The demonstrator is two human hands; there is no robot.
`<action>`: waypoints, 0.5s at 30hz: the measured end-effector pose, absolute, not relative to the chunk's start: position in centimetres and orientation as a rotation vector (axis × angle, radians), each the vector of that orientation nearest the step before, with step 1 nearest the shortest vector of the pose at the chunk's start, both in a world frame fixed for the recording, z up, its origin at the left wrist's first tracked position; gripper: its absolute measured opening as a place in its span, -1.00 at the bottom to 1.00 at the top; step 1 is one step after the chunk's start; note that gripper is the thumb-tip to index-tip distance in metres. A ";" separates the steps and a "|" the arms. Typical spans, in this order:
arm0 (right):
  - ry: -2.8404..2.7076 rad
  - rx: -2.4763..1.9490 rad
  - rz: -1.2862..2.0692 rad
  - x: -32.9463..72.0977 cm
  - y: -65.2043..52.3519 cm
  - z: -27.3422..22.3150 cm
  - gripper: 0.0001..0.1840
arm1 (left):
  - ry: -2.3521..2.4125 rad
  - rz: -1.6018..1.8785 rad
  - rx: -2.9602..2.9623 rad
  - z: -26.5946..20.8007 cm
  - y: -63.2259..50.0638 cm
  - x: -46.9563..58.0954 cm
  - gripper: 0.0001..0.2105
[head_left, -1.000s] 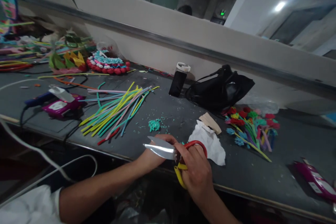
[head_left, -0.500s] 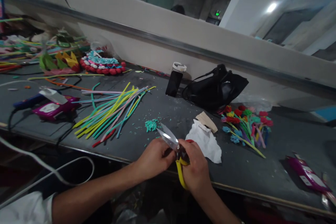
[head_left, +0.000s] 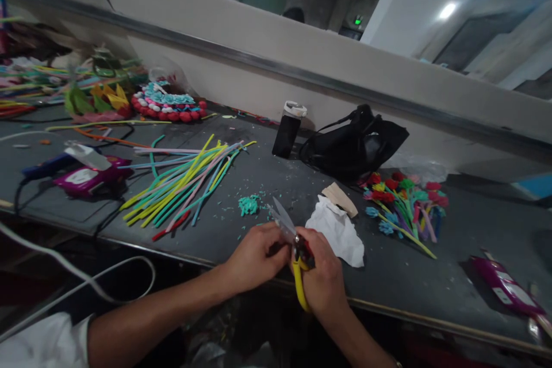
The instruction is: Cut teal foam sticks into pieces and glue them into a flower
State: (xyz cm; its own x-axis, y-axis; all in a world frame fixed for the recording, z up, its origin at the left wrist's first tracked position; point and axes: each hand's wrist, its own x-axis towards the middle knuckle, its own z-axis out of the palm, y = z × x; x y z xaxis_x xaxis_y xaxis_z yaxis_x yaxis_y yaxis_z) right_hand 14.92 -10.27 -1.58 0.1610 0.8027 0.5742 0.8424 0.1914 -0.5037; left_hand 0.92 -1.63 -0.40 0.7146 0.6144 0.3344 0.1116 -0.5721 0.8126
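Note:
In my right hand [head_left: 322, 273] is a pair of scissors [head_left: 298, 287] with yellow and red handles, its blades pointing up and to the left. My left hand [head_left: 259, 256] is closed in a pinch right beside the blades; whatever sits between its fingertips is hidden. Just beyond my hands lies a small heap of green clippings [head_left: 249, 204], with more bits scattered around it. Farther left, a bundle of long fuzzy pipe cleaners [head_left: 185, 184] in yellow, green, pink and blue is spread on the dark table [head_left: 241, 175].
Crumpled white tissue [head_left: 338, 233] lies right of the scissors. Behind stand a black tumbler [head_left: 286, 132] and a black bag [head_left: 356, 146]. Pipe-cleaner flowers [head_left: 405, 207] and a purple packet [head_left: 502, 284] are on the right. Another purple packet [head_left: 88, 178] lies left, near a white cable [head_left: 77, 273].
The scissor blades have tilted more upright and shifted slightly right, and the right hand moved a little with them. The left hand stays nearly in place.

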 end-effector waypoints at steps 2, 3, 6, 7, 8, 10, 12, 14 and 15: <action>-1.618 -1.602 -0.061 15.0 -10.3 -1.6 -0.50 | 0.549 0.802 2.066 -0.5 -1.6 1.0 -0.84; -1.617 -1.609 -0.062 15.0 -10.3 -1.6 -0.50 | 0.549 0.809 2.064 -0.5 -1.6 0.9 -0.84; -1.614 -1.610 -0.075 15.1 -10.4 -1.6 -0.51 | 0.539 0.830 2.101 -0.3 -1.7 0.9 -0.87; -1.611 -1.608 -0.083 15.1 -10.4 -1.6 -0.51 | 0.530 0.839 2.120 -0.2 -1.8 0.8 -0.88; -1.608 -1.607 -0.088 15.1 -10.4 -1.6 -0.52 | 0.522 0.846 2.139 -0.1 -1.9 0.8 -0.87; -1.599 -1.607 -0.098 15.1 -10.3 -1.6 -0.53 | 0.513 0.855 2.171 -0.1 -2.0 0.8 -0.86; -1.591 -1.608 -0.107 15.2 -10.3 -1.7 -0.56 | 0.512 0.858 2.191 -0.2 -2.1 0.8 -0.87; -1.584 -1.609 -0.111 15.3 -10.2 -1.8 -0.59 | 0.512 0.862 2.173 -0.2 -2.2 0.9 -0.87; -1.578 -1.612 -0.105 15.3 -10.2 -1.9 -0.61 | 0.520 0.862 2.145 -0.3 -2.2 1.0 -0.87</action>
